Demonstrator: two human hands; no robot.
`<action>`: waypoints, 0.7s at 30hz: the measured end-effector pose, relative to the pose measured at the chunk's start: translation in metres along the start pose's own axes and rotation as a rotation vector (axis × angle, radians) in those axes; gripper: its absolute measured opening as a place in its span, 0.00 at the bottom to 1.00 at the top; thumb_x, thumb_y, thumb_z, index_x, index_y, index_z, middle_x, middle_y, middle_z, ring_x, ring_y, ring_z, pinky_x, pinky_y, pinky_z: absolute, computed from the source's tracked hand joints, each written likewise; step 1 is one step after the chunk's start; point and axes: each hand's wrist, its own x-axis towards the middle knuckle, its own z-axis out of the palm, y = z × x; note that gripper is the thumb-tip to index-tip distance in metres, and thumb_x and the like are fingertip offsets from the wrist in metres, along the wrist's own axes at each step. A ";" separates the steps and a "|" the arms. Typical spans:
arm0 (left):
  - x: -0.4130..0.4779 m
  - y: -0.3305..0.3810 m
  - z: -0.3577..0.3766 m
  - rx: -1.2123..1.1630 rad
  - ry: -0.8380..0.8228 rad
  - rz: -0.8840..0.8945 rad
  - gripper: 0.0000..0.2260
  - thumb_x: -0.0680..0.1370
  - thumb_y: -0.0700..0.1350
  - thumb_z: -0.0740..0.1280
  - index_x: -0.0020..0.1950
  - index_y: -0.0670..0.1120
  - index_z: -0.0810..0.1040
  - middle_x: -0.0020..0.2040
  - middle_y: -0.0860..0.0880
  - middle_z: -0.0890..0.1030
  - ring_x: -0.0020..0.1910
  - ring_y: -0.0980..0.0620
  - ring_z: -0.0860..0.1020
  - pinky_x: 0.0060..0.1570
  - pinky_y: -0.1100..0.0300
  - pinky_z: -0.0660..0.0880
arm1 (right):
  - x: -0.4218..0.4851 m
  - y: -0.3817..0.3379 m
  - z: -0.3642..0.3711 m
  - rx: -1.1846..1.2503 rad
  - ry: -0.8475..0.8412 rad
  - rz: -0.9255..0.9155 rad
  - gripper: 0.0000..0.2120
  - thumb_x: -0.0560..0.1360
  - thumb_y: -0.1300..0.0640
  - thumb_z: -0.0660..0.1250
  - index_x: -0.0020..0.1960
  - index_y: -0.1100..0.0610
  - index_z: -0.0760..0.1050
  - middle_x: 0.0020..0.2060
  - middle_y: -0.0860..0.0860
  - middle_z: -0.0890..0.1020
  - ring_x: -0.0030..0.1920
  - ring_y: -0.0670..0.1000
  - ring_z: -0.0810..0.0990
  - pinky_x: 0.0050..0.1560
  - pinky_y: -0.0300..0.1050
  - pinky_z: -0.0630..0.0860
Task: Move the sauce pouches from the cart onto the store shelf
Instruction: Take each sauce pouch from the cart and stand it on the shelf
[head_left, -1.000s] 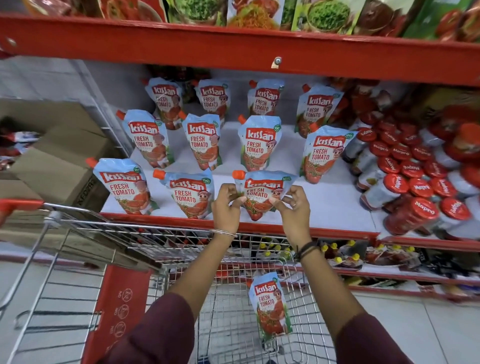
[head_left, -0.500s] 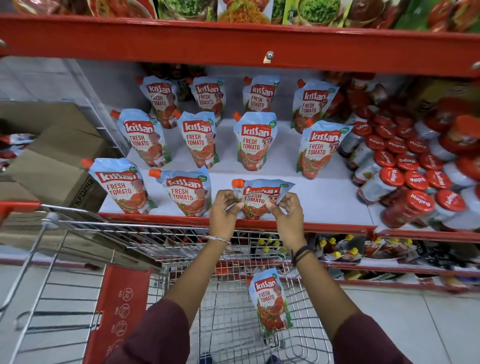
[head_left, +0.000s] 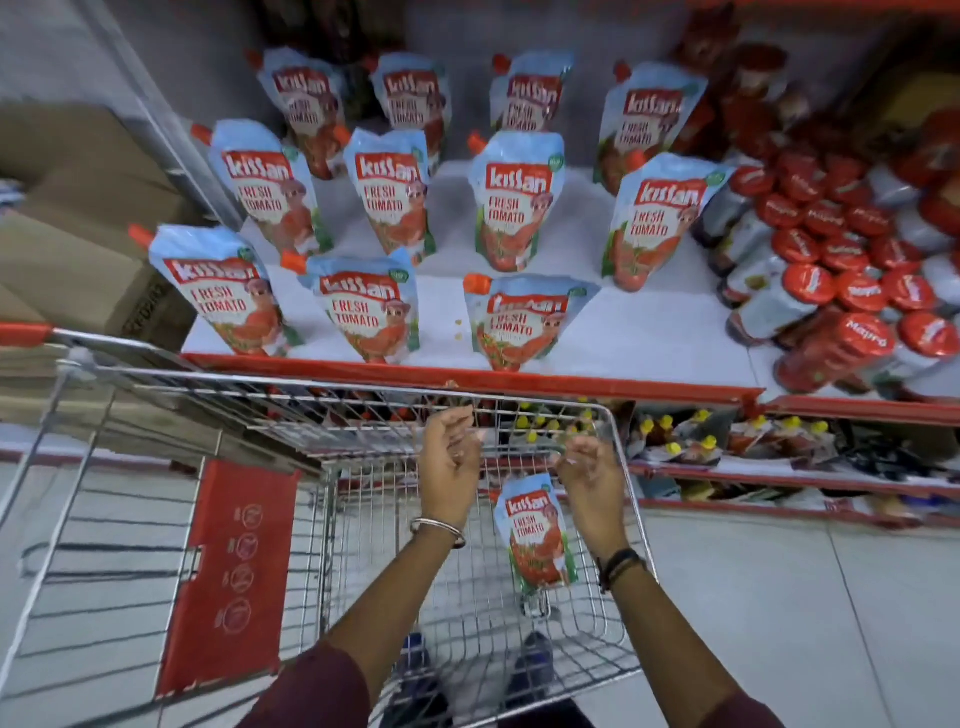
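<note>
Reaching step: both hands empty over cart (head_left: 618, 457), going for last pouch
Shelf (head_left: 649, 332): beyond hands, eleven Kissan pouches standing
Left hand (head_left: 451, 453): fingers loosely curled, gripping nothing
Right hand (head_left: 589, 478): same
Remaining pouch (head_left: 537, 540): below, between hands
Next: grasp it, lift
Hidden: cart floor partly behind arms

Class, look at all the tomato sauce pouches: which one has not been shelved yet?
The pouch in the cart, between the left hand and right hand; every other pouch stands on the white shelf.

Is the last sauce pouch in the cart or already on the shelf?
In the cart: the pouch stands inside the wire basket, between the empty left hand and right hand.
</note>
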 end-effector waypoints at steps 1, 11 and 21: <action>-0.005 -0.015 0.001 0.007 -0.017 -0.048 0.12 0.73 0.45 0.67 0.54 0.57 0.72 0.55 0.52 0.77 0.57 0.51 0.77 0.57 0.52 0.76 | 0.001 0.018 0.000 -0.042 -0.024 0.069 0.09 0.73 0.65 0.68 0.49 0.54 0.73 0.47 0.52 0.79 0.52 0.53 0.80 0.56 0.54 0.78; -0.033 -0.146 0.016 0.286 -0.154 -0.576 0.17 0.73 0.39 0.67 0.61 0.42 0.69 0.55 0.44 0.77 0.54 0.46 0.77 0.58 0.49 0.75 | 0.039 0.185 0.013 -0.585 -0.424 0.427 0.11 0.64 0.58 0.71 0.45 0.61 0.78 0.35 0.50 0.83 0.35 0.41 0.82 0.27 0.27 0.74; -0.037 -0.203 0.042 0.024 -0.069 -1.026 0.13 0.72 0.30 0.62 0.31 0.44 0.74 0.19 0.52 0.78 0.28 0.48 0.78 0.21 0.65 0.74 | 0.033 0.165 0.033 -0.889 -0.271 0.489 0.27 0.71 0.55 0.69 0.65 0.62 0.63 0.61 0.62 0.71 0.61 0.63 0.74 0.58 0.54 0.75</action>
